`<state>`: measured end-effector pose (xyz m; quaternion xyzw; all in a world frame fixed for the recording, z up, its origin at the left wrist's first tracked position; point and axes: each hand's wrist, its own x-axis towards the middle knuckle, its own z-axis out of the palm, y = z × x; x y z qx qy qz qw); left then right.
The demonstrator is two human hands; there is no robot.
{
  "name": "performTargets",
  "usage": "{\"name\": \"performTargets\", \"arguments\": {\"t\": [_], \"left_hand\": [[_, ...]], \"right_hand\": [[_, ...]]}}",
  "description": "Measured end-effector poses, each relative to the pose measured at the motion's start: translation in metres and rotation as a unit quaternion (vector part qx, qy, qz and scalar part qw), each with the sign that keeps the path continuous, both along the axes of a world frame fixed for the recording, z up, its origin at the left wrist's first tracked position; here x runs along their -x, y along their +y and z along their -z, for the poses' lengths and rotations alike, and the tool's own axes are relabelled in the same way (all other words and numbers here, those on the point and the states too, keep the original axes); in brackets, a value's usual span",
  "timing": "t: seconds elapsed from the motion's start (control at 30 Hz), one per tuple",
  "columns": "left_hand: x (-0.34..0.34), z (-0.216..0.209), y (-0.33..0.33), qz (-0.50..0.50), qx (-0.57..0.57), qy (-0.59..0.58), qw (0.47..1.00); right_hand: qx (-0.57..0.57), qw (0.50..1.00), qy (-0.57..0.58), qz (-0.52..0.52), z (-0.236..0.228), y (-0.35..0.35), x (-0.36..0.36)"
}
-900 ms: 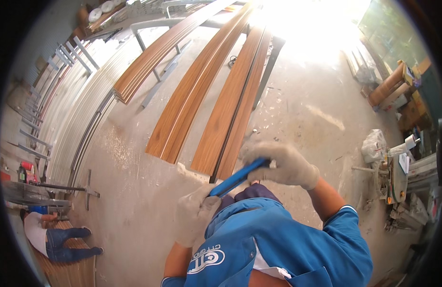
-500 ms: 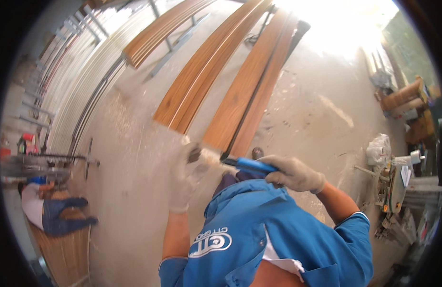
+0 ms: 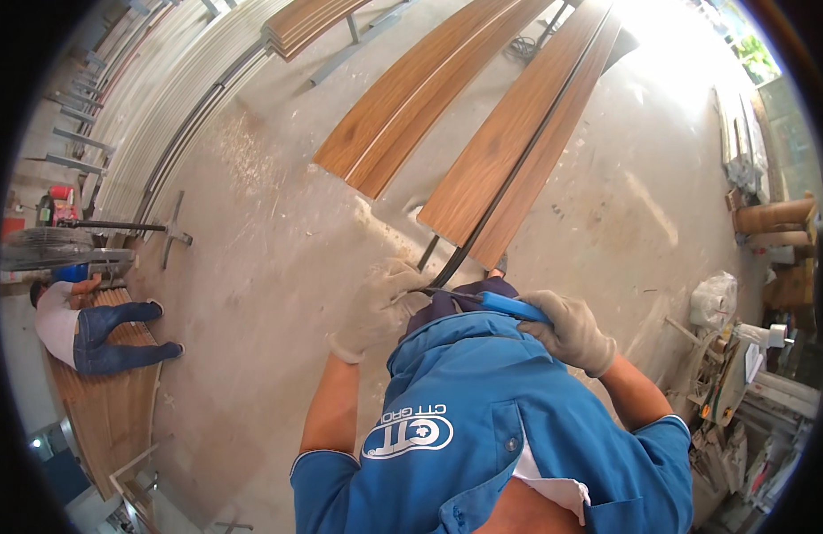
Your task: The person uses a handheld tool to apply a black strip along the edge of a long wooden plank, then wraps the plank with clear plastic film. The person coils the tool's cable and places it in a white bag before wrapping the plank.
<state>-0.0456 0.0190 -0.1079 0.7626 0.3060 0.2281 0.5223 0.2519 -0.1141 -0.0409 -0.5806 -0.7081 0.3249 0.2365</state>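
My right hand (image 3: 570,331), in a pale work glove, is closed around a blue-handled tool (image 3: 511,306). Its thin dark front end points left toward my other hand and meets a black strip (image 3: 458,258); the exact kind of tool is hard to make out. My left hand (image 3: 376,310), gloved too, pinches the near end of this strip between thumb and fingers. The strip runs lengthwise along a brown wood-grain panel (image 3: 500,156) and sticks out past its near end, bending toward my waist.
Left of that panel lies another wood-grain panel (image 3: 411,98). Long pale profiles (image 3: 176,116) are stacked at far left. A person (image 3: 96,329) bends over brown boards (image 3: 113,400) at left. At right stands a cluttered bench (image 3: 732,374) near a clear plastic bag (image 3: 714,301).
My left hand has moved right, onto the strip's end, which now curves out from the panel. The blue-handled tool has shifted slightly right. My view has swung, so the panels sit farther right.
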Motion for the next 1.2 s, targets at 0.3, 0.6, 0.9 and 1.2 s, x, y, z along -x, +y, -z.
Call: {"name": "performTargets", "arguments": {"t": [0.3,0.6,0.9,1.2], "left_hand": [[-0.007,-0.035,-0.018,-0.107,-0.135,0.009,0.985],[-0.018,-0.062,-0.033,-0.113,-0.207,0.008,0.972],[0.024,-0.089,-0.023,-0.156,-0.217,0.014,0.963],[0.025,-0.045,0.014,-0.222,0.099,-0.141,0.960]], "right_hand": [[-0.128,0.989,-0.063,0.031,0.052,0.021,0.030],[-0.125,0.990,-0.049,0.031,0.095,0.026,0.024],[0.173,0.949,-0.235,0.122,0.137,-0.024,-0.064],[0.056,0.916,0.113,0.380,0.130,-0.036,-0.103]]}}
